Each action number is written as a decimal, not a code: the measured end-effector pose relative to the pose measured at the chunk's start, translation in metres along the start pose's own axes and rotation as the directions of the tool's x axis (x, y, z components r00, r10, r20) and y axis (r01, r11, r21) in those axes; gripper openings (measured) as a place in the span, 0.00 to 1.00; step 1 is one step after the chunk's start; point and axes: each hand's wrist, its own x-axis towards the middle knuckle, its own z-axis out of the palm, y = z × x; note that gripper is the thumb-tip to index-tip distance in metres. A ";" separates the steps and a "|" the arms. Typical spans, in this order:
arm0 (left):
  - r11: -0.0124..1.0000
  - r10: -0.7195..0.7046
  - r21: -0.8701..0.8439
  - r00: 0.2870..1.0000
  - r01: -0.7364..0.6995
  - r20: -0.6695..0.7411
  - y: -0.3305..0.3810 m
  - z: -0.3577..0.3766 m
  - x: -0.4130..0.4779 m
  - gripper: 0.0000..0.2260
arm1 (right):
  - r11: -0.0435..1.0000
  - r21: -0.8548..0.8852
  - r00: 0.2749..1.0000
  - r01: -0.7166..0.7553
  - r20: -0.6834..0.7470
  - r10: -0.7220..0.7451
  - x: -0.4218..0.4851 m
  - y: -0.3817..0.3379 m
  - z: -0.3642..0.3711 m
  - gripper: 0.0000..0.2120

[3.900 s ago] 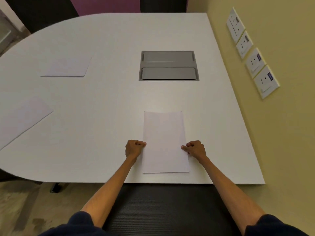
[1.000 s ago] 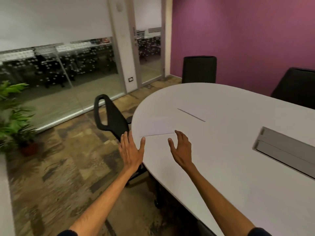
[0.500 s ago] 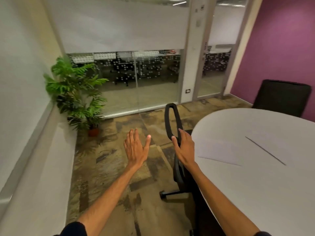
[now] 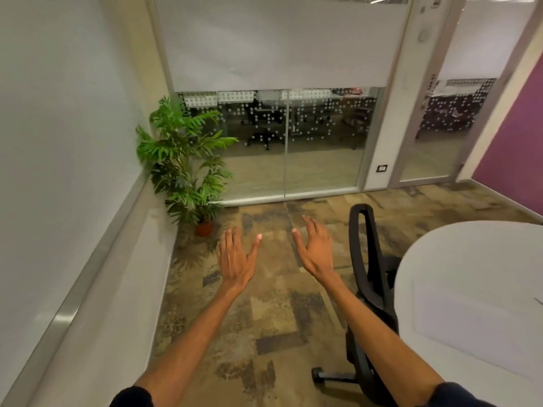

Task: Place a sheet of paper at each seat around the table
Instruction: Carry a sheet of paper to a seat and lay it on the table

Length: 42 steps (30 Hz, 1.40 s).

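My left hand [image 4: 236, 257] and my right hand [image 4: 316, 249] are stretched out in front of me over the carpet, palms down, fingers spread, holding nothing. The white oval table [image 4: 440, 259] fills the right edge of the view. One sheet of white paper [image 4: 470, 318] lies flat on it near the rounded end, beside the black chair [image 4: 368, 277]. Both hands are left of the table and not touching it or the chair.
A potted green plant [image 4: 188, 163] stands in the far left corner. A white wall with a ledge [image 4: 97, 259] runs along the left. Glass partition and door [image 4: 293, 142] lie ahead, a purple wall [image 4: 517, 154] at right. Patterned carpet [image 4: 279, 333] stretches between.
My view has swung left, away from the table toward the glass wall and plant. Both hands have let go of the placed sheet and now hover spread over the floor.
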 end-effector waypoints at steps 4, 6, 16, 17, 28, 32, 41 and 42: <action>1.000 -0.001 0.017 1.000 0.001 -0.005 -0.005 0.016 0.074 0.38 | 1.000 0.009 0.999 -0.030 0.024 0.030 0.068 0.008 0.026 0.27; 1.000 -0.010 0.007 1.000 0.010 0.000 -0.007 0.024 0.110 0.39 | 1.000 -0.026 0.999 -0.006 0.042 0.007 0.099 0.014 0.039 0.27; 0.997 -0.074 0.025 0.996 0.073 0.046 -0.043 0.075 0.233 0.38 | 0.997 -0.057 0.994 -0.058 0.092 0.063 0.219 0.039 0.112 0.27; 0.997 -0.073 0.019 0.996 0.072 0.055 -0.047 0.084 0.247 0.38 | 0.996 -0.061 0.993 -0.060 0.094 0.065 0.231 0.044 0.121 0.27; 0.999 0.049 -0.019 0.988 -0.047 0.147 -0.048 0.173 0.462 0.36 | 0.974 -0.089 0.977 -0.210 0.006 0.211 0.399 0.089 0.190 0.29; 0.995 0.090 0.009 0.971 -0.094 0.219 -0.036 0.206 0.525 0.35 | 0.960 -0.100 0.965 -0.262 -0.048 0.258 0.448 0.103 0.203 0.28; 0.973 0.228 -0.038 0.916 -0.229 0.329 0.011 0.295 0.624 0.35 | 0.897 -0.104 0.898 -0.430 -0.158 0.412 0.534 0.174 0.209 0.29; 0.972 0.234 -0.046 0.911 -0.232 0.341 0.018 0.307 0.632 0.35 | 0.889 -0.106 0.889 -0.446 -0.166 0.426 0.544 0.184 0.210 0.29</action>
